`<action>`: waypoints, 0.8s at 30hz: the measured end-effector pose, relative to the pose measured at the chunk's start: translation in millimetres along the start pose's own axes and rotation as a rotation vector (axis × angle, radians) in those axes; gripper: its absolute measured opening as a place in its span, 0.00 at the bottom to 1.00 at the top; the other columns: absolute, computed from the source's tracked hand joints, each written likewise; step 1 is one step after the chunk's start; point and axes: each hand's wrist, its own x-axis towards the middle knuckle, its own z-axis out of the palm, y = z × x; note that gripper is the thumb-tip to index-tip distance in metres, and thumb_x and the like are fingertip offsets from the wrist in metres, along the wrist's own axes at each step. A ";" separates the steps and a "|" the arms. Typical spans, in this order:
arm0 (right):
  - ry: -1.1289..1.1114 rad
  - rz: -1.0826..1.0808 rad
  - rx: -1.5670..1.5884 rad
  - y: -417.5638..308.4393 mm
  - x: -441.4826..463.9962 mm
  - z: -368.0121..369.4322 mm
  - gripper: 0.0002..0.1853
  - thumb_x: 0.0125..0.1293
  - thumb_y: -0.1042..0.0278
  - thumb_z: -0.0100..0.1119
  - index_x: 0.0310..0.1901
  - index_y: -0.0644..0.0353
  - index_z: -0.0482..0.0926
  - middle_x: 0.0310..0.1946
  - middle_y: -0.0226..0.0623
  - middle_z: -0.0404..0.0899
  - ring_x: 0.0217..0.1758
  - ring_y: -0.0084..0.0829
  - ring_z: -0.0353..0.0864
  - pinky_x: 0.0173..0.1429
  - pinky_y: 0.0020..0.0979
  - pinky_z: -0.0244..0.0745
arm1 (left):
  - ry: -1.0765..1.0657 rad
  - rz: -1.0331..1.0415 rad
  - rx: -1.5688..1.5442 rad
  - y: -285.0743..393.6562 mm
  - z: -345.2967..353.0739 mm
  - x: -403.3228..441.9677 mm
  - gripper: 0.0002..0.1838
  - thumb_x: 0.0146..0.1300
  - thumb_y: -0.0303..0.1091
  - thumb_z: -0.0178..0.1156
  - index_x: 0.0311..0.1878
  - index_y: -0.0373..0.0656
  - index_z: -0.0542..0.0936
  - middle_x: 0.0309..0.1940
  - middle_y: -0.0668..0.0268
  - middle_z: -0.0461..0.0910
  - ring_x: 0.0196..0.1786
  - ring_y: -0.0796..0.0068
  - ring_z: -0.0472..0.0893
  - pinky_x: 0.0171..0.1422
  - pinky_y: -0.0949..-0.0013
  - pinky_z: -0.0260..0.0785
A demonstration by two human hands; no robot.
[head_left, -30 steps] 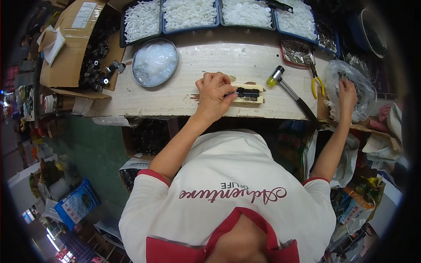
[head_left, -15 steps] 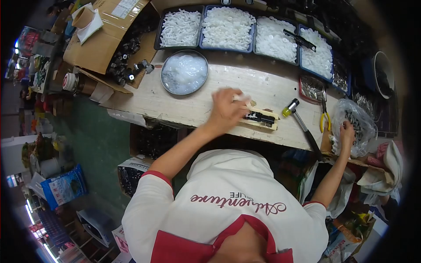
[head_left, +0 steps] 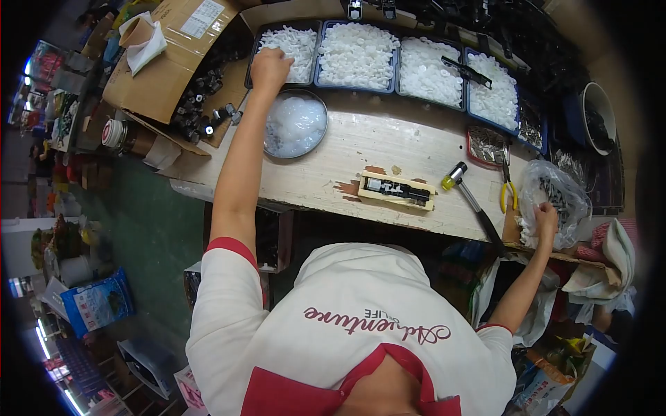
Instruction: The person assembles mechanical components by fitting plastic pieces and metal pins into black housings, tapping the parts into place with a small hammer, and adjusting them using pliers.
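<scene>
Left grip [head_left: 270,69] at the white pieces [head_left: 298,48], right grip [head_left: 547,218] at the plastic bag [head_left: 548,173], can't tell if either's closed; left of the hammer [head_left: 490,226], that black assembly [head_left: 399,191] looks light, stiff, best pinched along its sides

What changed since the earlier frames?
Left hand let go of the black assembly in the cream block and moved forward-left to the white plastic pieces in the leftmost dark tray. Right hand stayed at the clear plastic bag; assembly still in block.
</scene>
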 end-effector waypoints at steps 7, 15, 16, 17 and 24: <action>0.248 -0.116 0.467 -9.4 -4.1 -17.4 0.15 0.59 0.59 0.57 0.36 0.65 0.76 0.26 0.41 0.77 0.29 0.31 0.73 0.36 0.31 0.68 | -0.022 -0.456 -1.168 13.2 -60.0 -31.9 0.06 0.52 0.28 0.63 0.31 0.36 0.80 0.24 0.68 0.78 0.23 0.82 0.75 0.24 0.80 0.66; 0.358 -0.209 0.735 -56.9 -20.9 -29.1 0.14 0.62 0.63 0.58 0.45 0.64 0.75 0.30 0.31 0.77 0.31 0.19 0.73 0.38 0.23 0.69 | -0.112 -0.502 -1.123 8.9 -91.3 -146.6 0.05 0.51 0.22 0.63 0.31 0.35 0.78 0.23 0.67 0.77 0.26 0.80 0.76 0.28 0.79 0.67; 0.372 -0.250 0.807 -67.0 -23.8 -32.4 0.13 0.62 0.65 0.58 0.45 0.64 0.76 0.30 0.30 0.77 0.31 0.18 0.73 0.39 0.22 0.69 | -0.108 -0.509 -1.121 7.3 -89.9 -153.9 0.05 0.51 0.22 0.63 0.31 0.35 0.78 0.23 0.67 0.77 0.26 0.80 0.76 0.28 0.79 0.67; 0.368 -0.256 0.807 -74.2 -24.5 -32.6 0.13 0.62 0.65 0.58 0.45 0.64 0.76 0.30 0.30 0.77 0.31 0.18 0.73 0.39 0.22 0.69 | -0.087 -0.488 -0.961 5.9 -87.7 -160.3 0.04 0.51 0.21 0.63 0.31 0.35 0.78 0.23 0.69 0.77 0.26 0.81 0.76 0.29 0.80 0.67; 0.418 -0.416 0.607 -123.7 -44.3 -42.7 0.12 0.60 0.69 0.59 0.44 0.65 0.77 0.34 0.33 0.77 0.33 0.23 0.75 0.41 0.24 0.70 | 0.050 -0.200 -0.308 2.2 -67.0 -155.6 0.05 0.44 0.25 0.64 0.26 0.39 0.78 0.23 0.63 0.78 0.31 0.65 0.75 0.37 0.65 0.67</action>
